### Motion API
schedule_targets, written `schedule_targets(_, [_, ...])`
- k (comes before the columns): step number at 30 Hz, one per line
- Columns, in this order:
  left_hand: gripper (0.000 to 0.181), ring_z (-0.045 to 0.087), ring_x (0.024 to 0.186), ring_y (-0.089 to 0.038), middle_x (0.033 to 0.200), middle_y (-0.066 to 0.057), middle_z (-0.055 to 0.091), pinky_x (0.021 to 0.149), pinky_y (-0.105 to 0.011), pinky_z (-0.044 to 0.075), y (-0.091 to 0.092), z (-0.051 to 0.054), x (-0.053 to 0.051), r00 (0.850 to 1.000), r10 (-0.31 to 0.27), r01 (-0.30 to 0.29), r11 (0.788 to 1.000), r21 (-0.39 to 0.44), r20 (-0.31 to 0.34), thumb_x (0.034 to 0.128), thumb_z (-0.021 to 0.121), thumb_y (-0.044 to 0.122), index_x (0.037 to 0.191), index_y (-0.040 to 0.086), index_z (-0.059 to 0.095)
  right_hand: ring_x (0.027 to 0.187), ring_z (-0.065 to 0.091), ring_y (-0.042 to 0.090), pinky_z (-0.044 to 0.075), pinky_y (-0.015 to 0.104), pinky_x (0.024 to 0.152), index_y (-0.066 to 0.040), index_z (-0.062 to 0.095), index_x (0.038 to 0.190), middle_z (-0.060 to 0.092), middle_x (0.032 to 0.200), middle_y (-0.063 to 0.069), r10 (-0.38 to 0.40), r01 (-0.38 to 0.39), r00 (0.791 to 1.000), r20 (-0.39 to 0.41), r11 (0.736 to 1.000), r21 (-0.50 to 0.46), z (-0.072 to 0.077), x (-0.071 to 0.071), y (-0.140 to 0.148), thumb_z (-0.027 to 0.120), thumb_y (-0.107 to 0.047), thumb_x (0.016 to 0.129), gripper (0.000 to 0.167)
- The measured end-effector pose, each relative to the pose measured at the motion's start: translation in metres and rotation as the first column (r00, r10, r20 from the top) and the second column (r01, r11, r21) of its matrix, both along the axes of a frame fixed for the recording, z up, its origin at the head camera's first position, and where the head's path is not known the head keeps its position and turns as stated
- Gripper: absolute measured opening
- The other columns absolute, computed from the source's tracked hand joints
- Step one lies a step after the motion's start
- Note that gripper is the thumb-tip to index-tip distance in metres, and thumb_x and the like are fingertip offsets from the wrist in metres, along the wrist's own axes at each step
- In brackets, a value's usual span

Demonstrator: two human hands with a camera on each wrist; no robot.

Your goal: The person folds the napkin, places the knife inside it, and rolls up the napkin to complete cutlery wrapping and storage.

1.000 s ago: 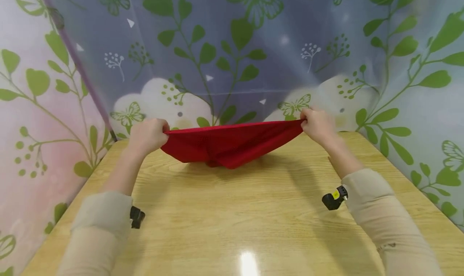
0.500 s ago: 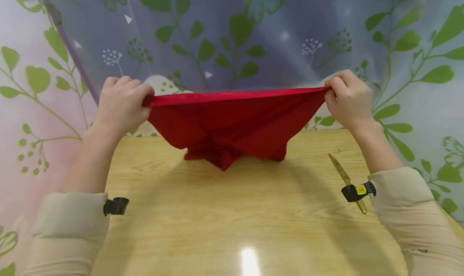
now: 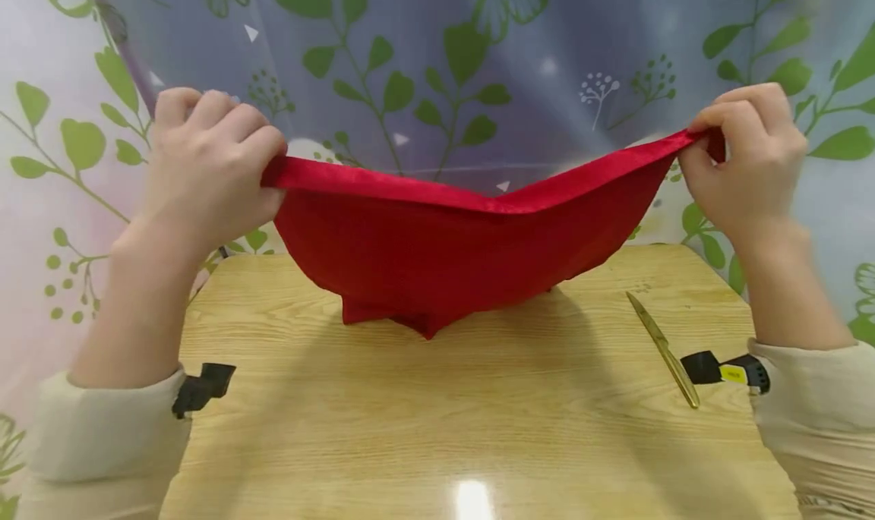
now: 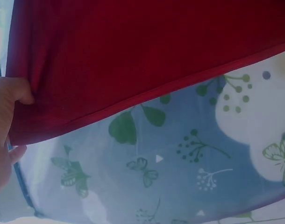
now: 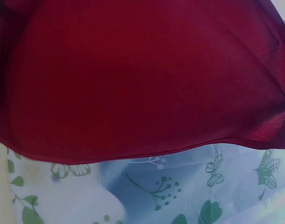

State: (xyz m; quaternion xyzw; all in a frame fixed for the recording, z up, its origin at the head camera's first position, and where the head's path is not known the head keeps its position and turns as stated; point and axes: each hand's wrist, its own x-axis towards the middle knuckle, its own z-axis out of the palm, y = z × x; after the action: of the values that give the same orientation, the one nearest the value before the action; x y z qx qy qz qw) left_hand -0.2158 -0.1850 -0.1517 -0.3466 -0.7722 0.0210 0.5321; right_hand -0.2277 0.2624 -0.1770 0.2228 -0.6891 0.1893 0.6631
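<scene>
A red cloth [image 3: 437, 254] hangs in the air between both hands, its top edge sagging in the middle and its lower folds down near the table. At its upper left corner the left hand [image 3: 208, 167] pinches it between thumb and fingers. The right hand [image 3: 748, 156] grips the upper right corner, held a little higher. In the left wrist view, the left hand [image 4: 7, 126] has its thumb and fingers on a corner of the cloth [image 4: 133, 51]. Cloth [image 5: 142, 84] fills most of the right wrist view, where the right hand's fingers are barely visible at most.
A gold knife [image 3: 663, 349] lies on the wooden table [image 3: 437, 421], right of the cloth and beside the right wrist's camera. Patterned fabric [image 3: 410, 64] with leaves and butterflies hangs behind the table and at both sides.
Both hands have risen and come closer to the head camera, moving farther apart with the cloth. More of the cloth is lifted, and the knife has come into view beside the right forearm.
</scene>
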Motion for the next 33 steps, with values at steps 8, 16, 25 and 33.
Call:
schedule_targets(8, [0.005, 0.049, 0.077, -0.032, 0.071, -0.013, 0.055, 0.084, -0.051, 0.032, 0.004, -0.038, -0.037, 0.94, 0.238, -0.192, 0.961, -0.198, 0.245, 0.0734, 0.06, 0.006, 0.07, 0.003, 0.057, 0.059, 0.053, 0.034, 0.036, 0.04, 0.047, 0.003, 0.058, 0.077, 0.056, 0.079, 0.018, -0.074, 0.044, 0.993, 0.091, 0.953, 0.299, -0.039, -0.03, 0.021, 0.046, 0.006, 0.074, 0.012])
schedule_targets(16, [0.006, 0.052, 0.08, -0.032, 0.077, -0.01, 0.059, 0.079, -0.05, 0.036, 0.006, -0.095, -0.07, 0.835, 0.318, -0.225, 0.942, -0.249, 0.448, 0.0759, 0.061, 0.006, 0.079, 0.006, 0.066, 0.051, 0.05, 0.028, 0.037, 0.038, 0.038, 0.0, 0.058, 0.079, 0.054, 0.076, 0.013, -0.129, -0.017, 0.959, 0.254, 0.864, 0.503, -0.089, -0.054, 0.029, 0.048, 0.006, 0.075, 0.013])
schedule_targets(25, [0.023, 0.06, 0.086, -0.032, 0.095, -0.016, 0.067, 0.074, -0.045, 0.045, 0.011, -0.117, -0.085, 0.447, 0.083, -0.257, 0.966, 0.039, 0.891, 0.0833, 0.05, 0.007, 0.096, 0.0, 0.069, 0.077, 0.059, 0.034, 0.044, 0.049, 0.065, -0.002, 0.065, 0.089, 0.064, 0.086, 0.016, -0.305, -0.025, 0.524, 0.795, 0.928, 0.372, -0.118, -0.06, 0.033, 0.057, -0.002, 0.082, 0.01])
schedule_targets(33, [0.026, 0.053, 0.086, -0.036, 0.09, -0.016, 0.063, 0.073, -0.047, 0.042, 0.02, -0.132, -0.104, 0.518, 0.282, -0.38, 0.922, -0.078, 0.808, 0.0773, 0.047, 0.005, 0.085, 0.006, 0.072, 0.082, 0.058, 0.036, 0.046, 0.05, 0.063, -0.004, 0.066, 0.09, 0.063, 0.091, 0.016, -0.405, 0.033, 0.455, 0.793, 0.898, 0.44, -0.125, -0.074, 0.03, 0.051, -0.002, 0.083, 0.017])
